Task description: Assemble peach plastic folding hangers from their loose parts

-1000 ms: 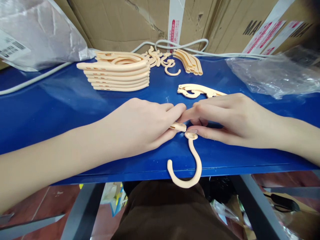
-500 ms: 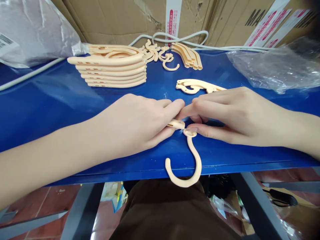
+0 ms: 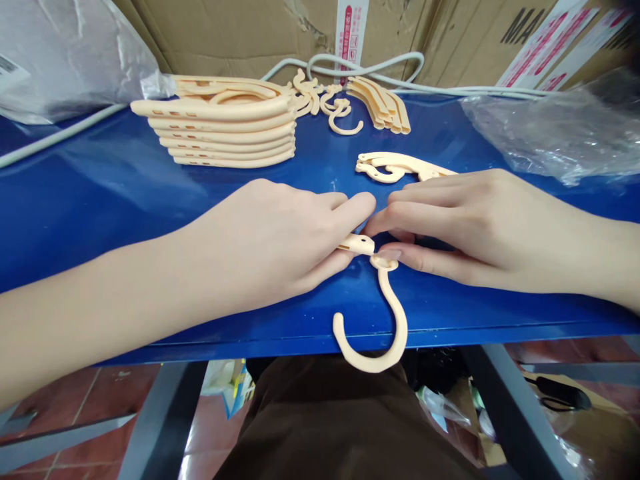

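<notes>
My left hand (image 3: 295, 240) is closed around a cream plastic hanger arm (image 3: 358, 244), whose holed end sticks out past the fingers. Right beside that end, my right hand (image 3: 465, 230) pinches the ringed top of a cream hanger hook (image 3: 397, 320) between thumb and fingers. The hook's curve hangs toward me over the table's front edge. Both hands meet near the middle of the blue table (image 3: 240, 327). Just behind the right hand lies another cream hanger piece (image 3: 400, 163), partly covered by that hand.
A stack of folded cream hangers (image 3: 225, 133) stands at the back left. Loose hooks (image 3: 340, 113) and a bundle of hanger arms (image 3: 377, 103) lie behind. Plastic bags (image 3: 555, 133) flank both sides, with a white cable (image 3: 290, 63) before cardboard boxes (image 3: 240, 40).
The view has shifted slightly. The hole in the hanger arm's end now shows more clearly, as the arm seems turned a little. Both hands keep their hold.
</notes>
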The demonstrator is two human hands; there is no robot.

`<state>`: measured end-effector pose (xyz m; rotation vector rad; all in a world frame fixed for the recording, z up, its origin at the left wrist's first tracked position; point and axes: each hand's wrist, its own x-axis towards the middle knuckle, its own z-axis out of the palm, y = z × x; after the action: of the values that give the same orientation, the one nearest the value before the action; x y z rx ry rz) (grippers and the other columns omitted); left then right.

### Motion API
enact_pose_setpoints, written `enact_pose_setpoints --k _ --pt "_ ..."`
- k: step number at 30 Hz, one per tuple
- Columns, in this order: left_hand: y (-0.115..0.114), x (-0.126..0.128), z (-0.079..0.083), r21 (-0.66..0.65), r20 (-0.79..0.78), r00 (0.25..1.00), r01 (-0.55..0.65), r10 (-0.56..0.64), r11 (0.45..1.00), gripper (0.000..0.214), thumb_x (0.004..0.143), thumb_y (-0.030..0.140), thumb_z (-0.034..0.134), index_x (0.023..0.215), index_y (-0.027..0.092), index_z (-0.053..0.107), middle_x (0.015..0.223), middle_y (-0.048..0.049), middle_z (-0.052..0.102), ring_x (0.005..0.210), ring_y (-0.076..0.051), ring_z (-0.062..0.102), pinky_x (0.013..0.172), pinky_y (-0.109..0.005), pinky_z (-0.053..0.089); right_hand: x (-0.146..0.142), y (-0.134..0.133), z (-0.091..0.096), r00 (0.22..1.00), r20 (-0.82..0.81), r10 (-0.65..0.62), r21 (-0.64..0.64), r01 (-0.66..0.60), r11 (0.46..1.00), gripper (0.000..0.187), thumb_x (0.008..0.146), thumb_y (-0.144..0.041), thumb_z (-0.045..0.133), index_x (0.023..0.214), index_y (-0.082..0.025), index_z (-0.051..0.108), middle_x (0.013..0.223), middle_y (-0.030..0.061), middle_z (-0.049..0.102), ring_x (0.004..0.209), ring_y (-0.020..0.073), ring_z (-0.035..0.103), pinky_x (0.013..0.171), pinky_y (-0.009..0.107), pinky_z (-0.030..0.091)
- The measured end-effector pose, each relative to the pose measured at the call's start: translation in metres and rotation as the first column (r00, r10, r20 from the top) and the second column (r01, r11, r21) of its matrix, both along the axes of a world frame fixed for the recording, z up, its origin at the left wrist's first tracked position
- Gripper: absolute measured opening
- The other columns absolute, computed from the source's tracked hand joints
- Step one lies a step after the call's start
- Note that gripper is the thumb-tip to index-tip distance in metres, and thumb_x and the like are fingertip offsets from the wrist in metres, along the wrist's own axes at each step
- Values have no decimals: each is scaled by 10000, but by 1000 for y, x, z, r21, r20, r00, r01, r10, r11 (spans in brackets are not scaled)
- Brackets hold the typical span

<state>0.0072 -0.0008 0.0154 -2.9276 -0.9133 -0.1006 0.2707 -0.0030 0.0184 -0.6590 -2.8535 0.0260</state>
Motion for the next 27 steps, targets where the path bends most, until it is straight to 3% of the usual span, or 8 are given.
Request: enact_pose_setpoints --k 4,17,21,27 --pt "0 -3 -2 51 8 1000 12 -12 999 290 1128 291 410 1234 203 666 755 2 615 581 -197 562 553 -333 249 1 -1 0 999 38 -23 11 23 1000 436 1242 -462 385 1200 -236 756 1035 61 813 847 249 758 747 389 544" --pt "0 0 1 27 -85 994 -65 67 998 297 1122 444 514 1302 257 658 892 0 716 537 -164 505 558 -347 238 2 -6 4 994 88 -66 28 64 998 506 1241 -505 342 1228 -241 773 1109 80 818 837 255 746 707 401 543" --pt "-1 2 4 16 -99 993 -69 70 997 347 1129 453 528 1369 253 678 982 -21 764 593 -181 578 577 -354 249 1 -6 4 995 82 -60 25 58 998 507 1237 -518 349 1204 -248 777 1092 75 808 822 254 734 713 408 545" --pt "-4 2 7 28 -138 989 -42 46 999 435 1163 296 332 1425 202 665 1092 -45 779 729 -191 676 645 -298 379 1 -8 2 997 77 -18 75 12 997 467 1249 -400 357 1176 -175 759 1048 105 791 788 238 712 702 409 504"
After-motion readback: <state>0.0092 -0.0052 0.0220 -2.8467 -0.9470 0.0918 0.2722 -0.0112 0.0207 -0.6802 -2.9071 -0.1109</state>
